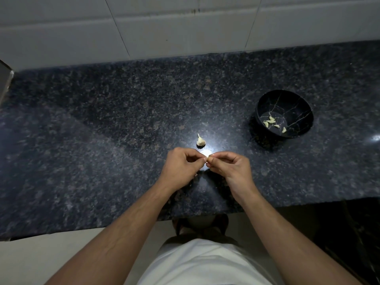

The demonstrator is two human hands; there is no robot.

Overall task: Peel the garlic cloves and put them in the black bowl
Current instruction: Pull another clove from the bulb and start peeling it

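Forearms came up from the lower edge of the frame, over a white shirt, and met just below centre. I read the grip first: the left hand (181, 164) had its fingers curled with thumb and forefinger pinching at a small pale garlic clove (208, 156), and the right hand (230, 168) pinched the same clove from the other side, fingertips of both hands almost touching. Most of the clove was hidden between them; only a pale sliver showed, washed out by the bright glare on the surface (102, 130) behind it. Its long axis seemed to run roughly left to right across the frame, from one pinch to the other, though I could not tell which end was the tip.

I judged the step in hand to be the peeling of this clove, held just above the surface. How much skin was left on it was too small to see.

Just above the hands, slightly left, sat the remaining garlic head (200, 141), upright, its stalk pointing toward the top of the frame. Well apart, at the right of centre, stood the black bowl (265, 108), veined with pale lines, with several peeled cloves (271, 122) lying scattered on its bottom at mixed angles.

The next move, in my view, called for stripping the last skin, then one hand carrying the bare clove up and to the right across the surface to drop it over the bowl's rim.

White wall tiles (185, 27) filled the top of the frame.
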